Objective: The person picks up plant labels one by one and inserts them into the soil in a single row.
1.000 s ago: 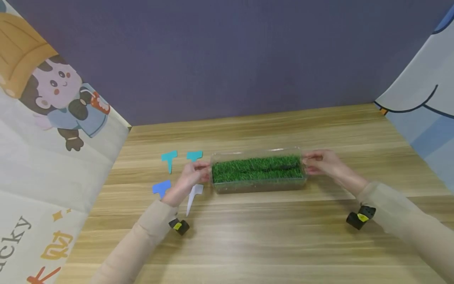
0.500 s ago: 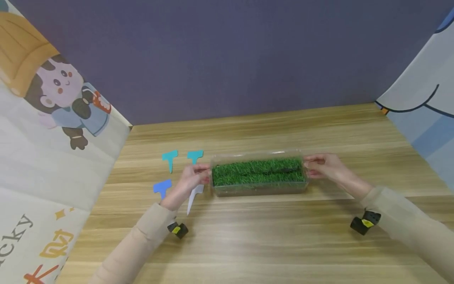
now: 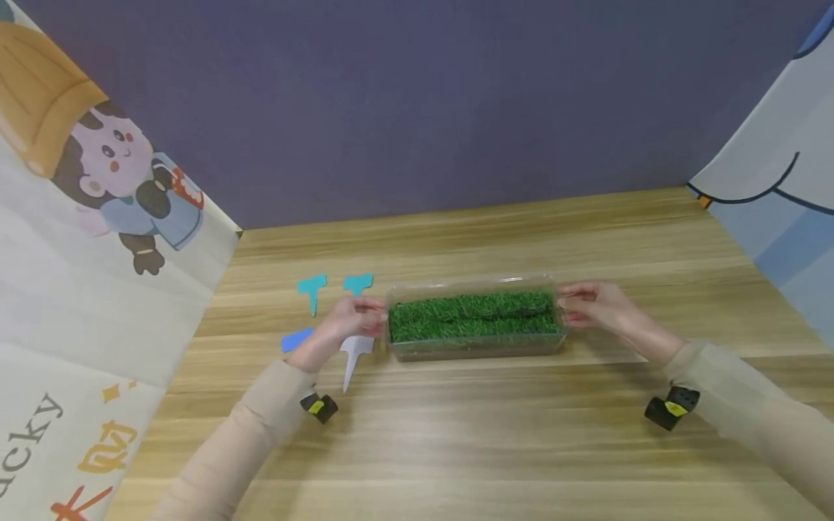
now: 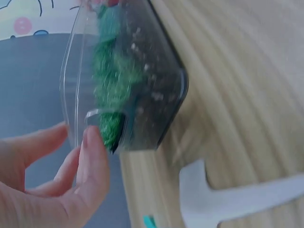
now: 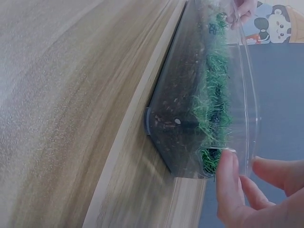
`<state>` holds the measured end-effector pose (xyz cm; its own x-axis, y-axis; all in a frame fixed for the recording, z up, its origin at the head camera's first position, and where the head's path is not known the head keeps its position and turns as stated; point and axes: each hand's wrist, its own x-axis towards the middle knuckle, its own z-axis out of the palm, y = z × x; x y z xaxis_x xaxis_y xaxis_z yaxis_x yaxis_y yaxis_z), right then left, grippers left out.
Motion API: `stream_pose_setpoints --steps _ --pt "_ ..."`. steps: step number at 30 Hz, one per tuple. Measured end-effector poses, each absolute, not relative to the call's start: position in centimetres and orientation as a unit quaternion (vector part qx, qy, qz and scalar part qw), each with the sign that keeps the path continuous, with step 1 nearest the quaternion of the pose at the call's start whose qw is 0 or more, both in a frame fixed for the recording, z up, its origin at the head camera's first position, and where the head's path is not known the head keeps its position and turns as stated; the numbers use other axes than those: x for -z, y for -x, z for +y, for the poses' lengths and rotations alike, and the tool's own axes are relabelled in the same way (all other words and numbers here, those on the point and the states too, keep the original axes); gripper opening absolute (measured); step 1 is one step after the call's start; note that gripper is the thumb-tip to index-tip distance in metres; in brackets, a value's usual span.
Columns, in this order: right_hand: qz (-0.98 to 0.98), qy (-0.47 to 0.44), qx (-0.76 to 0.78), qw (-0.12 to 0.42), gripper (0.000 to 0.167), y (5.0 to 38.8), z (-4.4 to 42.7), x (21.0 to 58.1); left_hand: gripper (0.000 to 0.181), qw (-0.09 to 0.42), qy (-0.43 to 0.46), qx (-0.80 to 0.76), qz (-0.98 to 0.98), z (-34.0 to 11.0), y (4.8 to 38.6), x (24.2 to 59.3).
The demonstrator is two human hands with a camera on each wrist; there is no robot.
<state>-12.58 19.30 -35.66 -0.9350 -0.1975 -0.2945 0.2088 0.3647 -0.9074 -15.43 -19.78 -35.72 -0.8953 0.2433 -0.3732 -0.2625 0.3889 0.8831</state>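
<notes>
Clear plastic, shaped into a long box [image 3: 478, 351], found just below and right of centre in the head frame, upright on the wood-grain desk [image 3: 495, 434]. Pinched its left end with the left hand [image 3: 342, 325] and its right end with the right hand [image 3: 601, 312], thumbs and fingers bent about the end walls near the rim. Flat on the desk or slightly raised: could not tell from these angles.

Judged likeliest to go wrong: a slip at either end, from smooth walls held by fingertips alone. Also possible: uneven force from the two hands, tilting the box and shifting its contents. Risked, too, knocking the white tag [image 3: 355, 349] close below the left hand, or the blue tag [image 3: 297, 340] partly covered by it, with any low sweep of that wrist.

Inside the box, saw two lengthwise strips of green turf [image 3: 469, 331] with a dark groove between, sunk below the rim. Beneath, through the wall at upper centre of the right wrist frame, made out brown granular fill [image 5: 173, 92] with pale specks. Outside, left of the box in the head frame, noted one teal tag [image 3: 313, 286] and another teal tag [image 3: 357, 281], both above the left hand.
</notes>
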Motion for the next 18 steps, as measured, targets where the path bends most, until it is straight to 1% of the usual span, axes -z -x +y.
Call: stream_pose_setpoints --steps 6,9,18 --pt "0.805 -0.009 0.564 0.184 0.050 12.6 19.2 35.7 0.035 0.263 -0.049 -0.506 0.820 -20.6 16.6 35.2" --pt "0.803 -0.011 0.567 0.185 0.050 12.6 19.3 35.6 0.032 0.265 -0.075 -0.473 0.837 -21.0 17.3 34.9" --pt "0.800 -0.013 0.569 0.188 0.050 12.6 19.3 35.5 0.034 0.263 -0.079 -0.406 0.871 -21.9 19.8 34.5"
